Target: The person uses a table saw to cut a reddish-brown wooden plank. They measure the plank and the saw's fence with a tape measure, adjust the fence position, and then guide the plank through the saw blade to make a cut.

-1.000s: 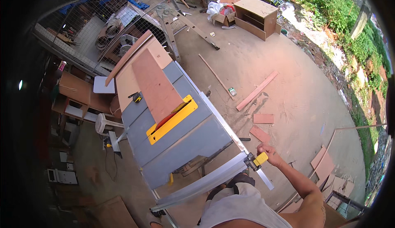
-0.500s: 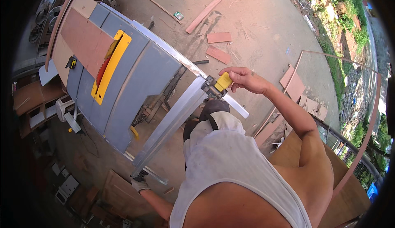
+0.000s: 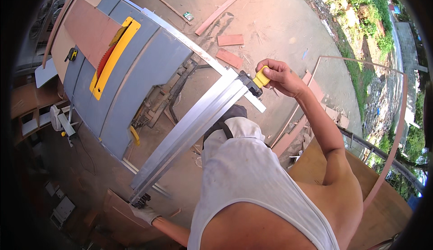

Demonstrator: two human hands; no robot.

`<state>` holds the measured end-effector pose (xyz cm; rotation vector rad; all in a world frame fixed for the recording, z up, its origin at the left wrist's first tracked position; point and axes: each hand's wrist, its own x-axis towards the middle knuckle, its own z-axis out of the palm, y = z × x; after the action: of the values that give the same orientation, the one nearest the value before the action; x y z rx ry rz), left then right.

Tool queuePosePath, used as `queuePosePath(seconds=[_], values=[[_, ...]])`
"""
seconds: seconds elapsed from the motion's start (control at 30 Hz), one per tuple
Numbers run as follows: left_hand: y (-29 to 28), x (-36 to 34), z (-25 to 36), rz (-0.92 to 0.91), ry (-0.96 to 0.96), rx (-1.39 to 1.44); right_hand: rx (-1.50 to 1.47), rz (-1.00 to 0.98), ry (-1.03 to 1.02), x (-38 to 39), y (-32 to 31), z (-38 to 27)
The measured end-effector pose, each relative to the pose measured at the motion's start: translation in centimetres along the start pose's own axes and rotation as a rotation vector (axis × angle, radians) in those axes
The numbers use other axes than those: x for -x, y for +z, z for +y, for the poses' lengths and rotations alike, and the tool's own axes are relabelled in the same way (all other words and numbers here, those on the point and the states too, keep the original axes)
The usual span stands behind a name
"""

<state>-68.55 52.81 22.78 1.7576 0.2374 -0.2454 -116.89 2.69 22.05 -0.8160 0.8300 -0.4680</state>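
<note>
A long silver metal rip fence (image 3: 185, 128) lies slantwise in front of me, beside the open side of a grey table saw (image 3: 149, 56). My right hand (image 3: 283, 77), bare, is closed round the yellow lever (image 3: 261, 76) at the fence's far right end, next to its black clamp head (image 3: 249, 82). At the near left end, my left hand (image 3: 145, 214), in a pale glove, grips the fence by its black end piece (image 3: 140, 200); its fingers are partly hidden. A red saw blade (image 3: 104, 63) stands in the yellow insert plate (image 3: 115, 58).
A reddish-brown board (image 3: 92, 29) lies on the saw, with a tape measure (image 3: 71, 54) nearby. Cut wood strips (image 3: 220, 13) and small boards (image 3: 230, 39) are scattered on the floor. A plywood sheet (image 3: 379, 200) stands at my right; a thin wooden frame (image 3: 397, 128) rises there.
The fence's right end has risen from its rail toward me and tipped, with the yellow lever and my right hand moving along. My left hand stays at the other end. The view has shifted slightly.
</note>
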Motion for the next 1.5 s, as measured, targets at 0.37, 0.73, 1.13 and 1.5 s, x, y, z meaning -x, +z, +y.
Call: queuePosePath(seconds=[0.37,0.73,1.13,1.5], values=[[-2.7,6.7,-7.0,0.053,0.092,0.071,-0.022,0.161,-0.120,4.3,-2.3,6.7],[-0.3,8.7,-2.4,-0.059,0.065,0.079,-0.062,0.160,-0.138,0.5,-4.3,7.7],[-2.0,17.4,7.8,-0.116,0.450,-0.223,-0.219,0.209,-0.083,2.4,-4.9,6.6],[-3.7,20.2,12.4,-0.206,0.605,-0.195,-0.315,0.104,-0.047,1.3,-4.4,6.4]])
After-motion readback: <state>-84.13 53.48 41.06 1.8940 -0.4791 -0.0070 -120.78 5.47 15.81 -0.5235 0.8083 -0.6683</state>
